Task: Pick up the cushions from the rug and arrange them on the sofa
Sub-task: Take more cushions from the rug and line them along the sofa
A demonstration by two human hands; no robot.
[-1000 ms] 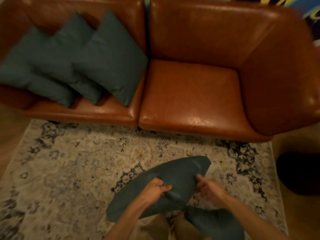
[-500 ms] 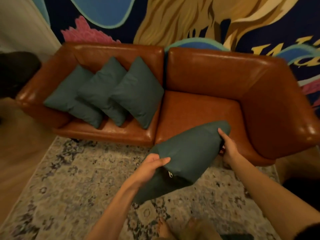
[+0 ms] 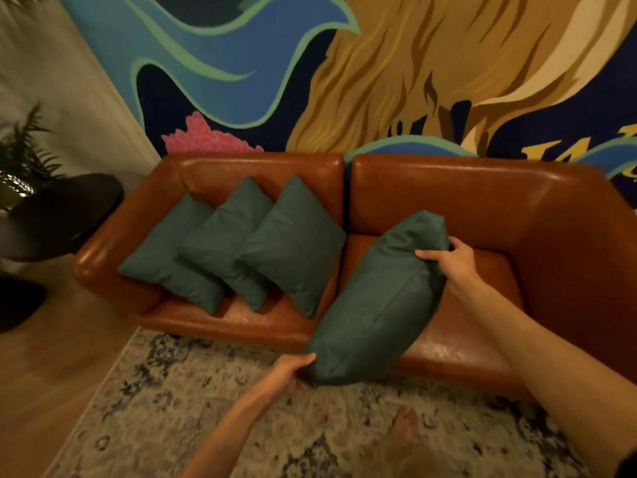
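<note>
I hold a dark teal cushion (image 3: 379, 298) between both hands, tilted over the right seat of the brown leather sofa (image 3: 482, 194). My left hand (image 3: 287, 372) grips its lower corner near the sofa's front edge. My right hand (image 3: 451, 260) grips its upper right edge above the seat. Three matching teal cushions (image 3: 238, 243) lean in an overlapping row against the backrest on the left seat. The patterned rug (image 3: 172, 408) lies in front of the sofa.
A painted mural covers the wall (image 3: 344, 81) behind the sofa. A potted plant (image 3: 20, 160) and a dark round object (image 3: 65, 215) stand left of the sofa. Wooden floor (image 3: 44, 367) borders the rug on the left. My bare foot (image 3: 406, 426) rests on the rug.
Both hands lifted the teal cushion off the rug and carried it up and forward over the sofa's right seat. The view tilted up, showing the mural.
</note>
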